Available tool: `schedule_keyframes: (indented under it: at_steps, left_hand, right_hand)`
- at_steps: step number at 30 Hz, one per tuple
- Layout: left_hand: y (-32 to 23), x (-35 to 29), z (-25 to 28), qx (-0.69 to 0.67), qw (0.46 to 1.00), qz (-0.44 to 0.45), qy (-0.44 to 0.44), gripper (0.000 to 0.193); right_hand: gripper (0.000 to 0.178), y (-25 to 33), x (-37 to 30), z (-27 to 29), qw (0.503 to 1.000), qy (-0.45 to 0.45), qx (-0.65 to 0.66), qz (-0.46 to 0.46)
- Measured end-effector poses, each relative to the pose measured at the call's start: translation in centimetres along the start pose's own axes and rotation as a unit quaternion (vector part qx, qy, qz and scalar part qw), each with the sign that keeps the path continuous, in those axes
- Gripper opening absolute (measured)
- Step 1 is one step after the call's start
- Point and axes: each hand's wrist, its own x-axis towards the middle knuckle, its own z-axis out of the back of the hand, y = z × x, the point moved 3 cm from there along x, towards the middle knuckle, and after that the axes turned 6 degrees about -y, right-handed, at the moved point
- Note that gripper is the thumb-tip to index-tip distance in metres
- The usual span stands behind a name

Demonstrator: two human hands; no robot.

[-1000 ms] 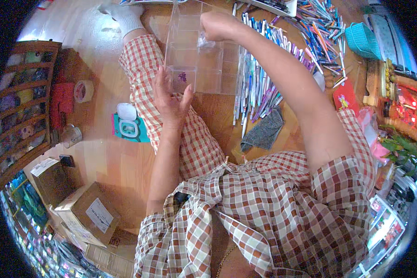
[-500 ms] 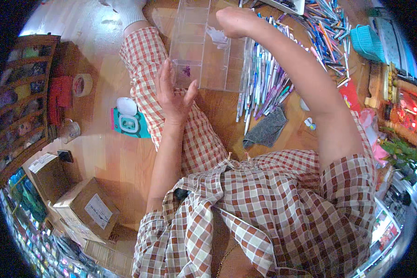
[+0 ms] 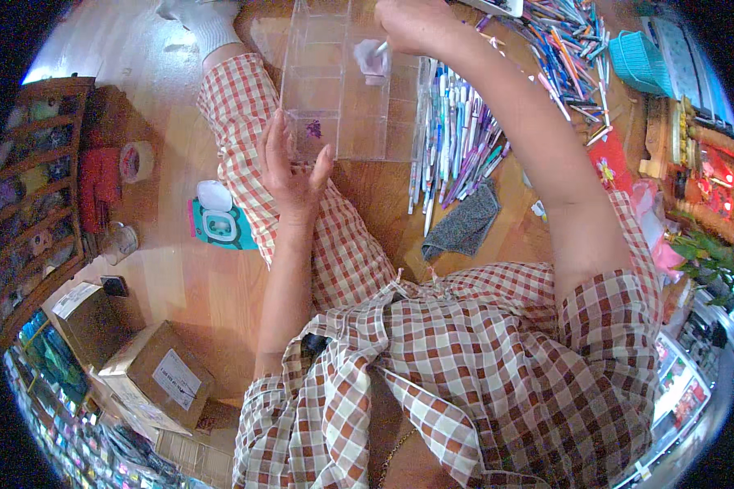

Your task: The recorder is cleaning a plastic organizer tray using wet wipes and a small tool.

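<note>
A clear plastic compartment box (image 3: 363,151) lies on the floor before me. My left hand (image 3: 295,181) is open at its near left corner, fingers up along the side and thumb apart. Above the box's far right part, my right hand (image 3: 412,28) is closed on a thin white stick-like thing (image 3: 381,49), whose kind I cannot make out. Its tip meets a crumpled white tissue (image 3: 371,65) over the box. Small purple bits (image 3: 314,129) show in a near left compartment. Beside the box, to the right, lie many pens (image 3: 457,130).
A grey cloth (image 3: 463,224) lies below the pens; more pens (image 3: 571,61) and a turquoise basket (image 3: 640,61) are at the far right. Left are a teal wipes pack (image 3: 235,232) with its lid up, a tape roll (image 3: 137,161), a glass jar (image 3: 121,243) and a cardboard box (image 3: 159,375).
My right hand has moved slightly up and left, and the white stick-like thing now shows at the tissue. The left hand stays at the box. The whole view has shifted a little.
</note>
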Motion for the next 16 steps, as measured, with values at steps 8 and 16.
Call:
schedule_keyframes:
  at_steps: [8, 16]
  left_hand:
    - [1.0, -0.4, 0.3, 0.003, 1.000, 0.004, -0.005, 0.065]
    - [0.6, -0.1, 0.0, -0.010, 1.000, 0.021, -0.015, 0.066]
  right_hand:
    - [0.014, 3.4, 0.5, -0.5, 0.985, 0.063, 0.027, 0.160]
    - [0.018, 1.6, 3.0, -5.3, 0.984, 0.075, 0.131, 0.093]
